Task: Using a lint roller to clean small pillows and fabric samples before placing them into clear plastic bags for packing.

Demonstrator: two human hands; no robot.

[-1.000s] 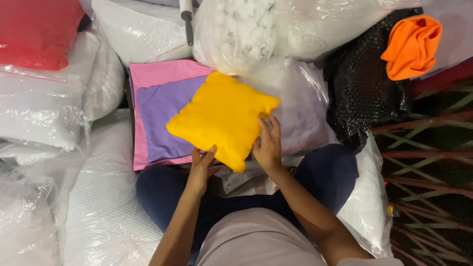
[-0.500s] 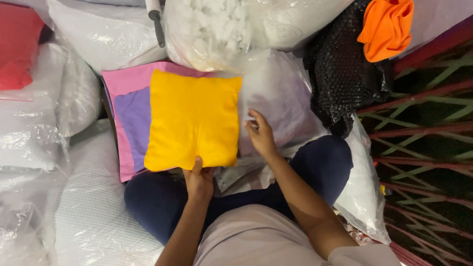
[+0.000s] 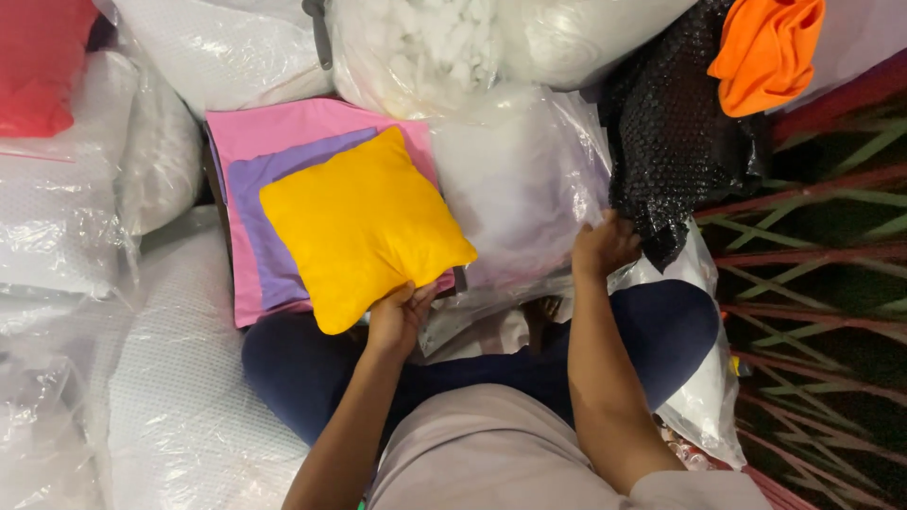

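Left hand gripping yellow cushion at its lower edge, cushion lying tilted on purple cover over pink cover. Right hand on clear bag; finger state unclear.

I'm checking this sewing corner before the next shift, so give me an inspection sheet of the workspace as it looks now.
Surface: no table; the person sits cross-legged among clear plastic bags of white filling.
Job's things: yellow cushion, stuffed, lying tilted on a purple cover and a pink cover.
Clutter: bag of loose white stuffing, clear bag, black dotted fabric, orange cloth, red cushion.
Grips: left hand holds the yellow cushion's lower edge; right hand is at the edge of the clear bag, next to the black fabric.
Cables: nothing seen.
Surroundings: red and green lattice on the right.
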